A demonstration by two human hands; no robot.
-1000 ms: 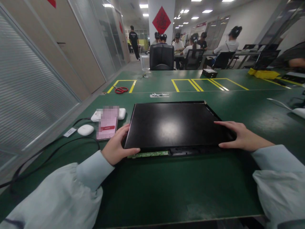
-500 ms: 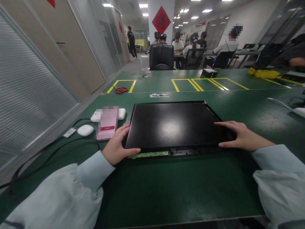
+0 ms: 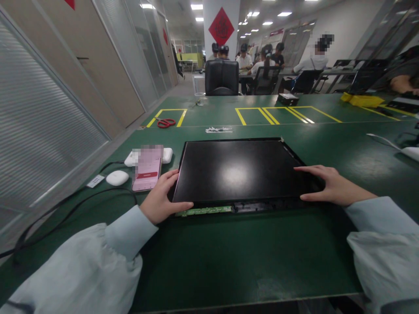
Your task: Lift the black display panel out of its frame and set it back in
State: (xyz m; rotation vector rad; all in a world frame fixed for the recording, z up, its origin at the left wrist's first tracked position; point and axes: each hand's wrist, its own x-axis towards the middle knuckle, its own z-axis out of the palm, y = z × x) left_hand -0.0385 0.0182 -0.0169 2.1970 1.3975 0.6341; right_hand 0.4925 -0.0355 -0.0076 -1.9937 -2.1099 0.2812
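A flat black display panel (image 3: 235, 170) lies face up on the green table (image 3: 242, 257), with a dark frame around its edges. Along its near edge a green circuit board strip (image 3: 207, 211) shows at the left. My left hand (image 3: 162, 198) grips the panel's near left corner, thumb on the front edge and fingers along the left side. At the right end, my right hand (image 3: 332, 185) holds the panel with thumb and fingers spread over its edge; some fingertips rest on the black surface.
Left of the panel lie a pink phone (image 3: 147, 174), a white power strip (image 3: 167, 155), a white mouse (image 3: 117, 178) and black cables. Beyond it are red scissors (image 3: 166, 123), a small black box (image 3: 288, 100) and yellow tape marks. Several people sit farther back.
My hands and the panel stay nearly still. In the background, the person walking by the glass wall has moved left, mostly out of sight.
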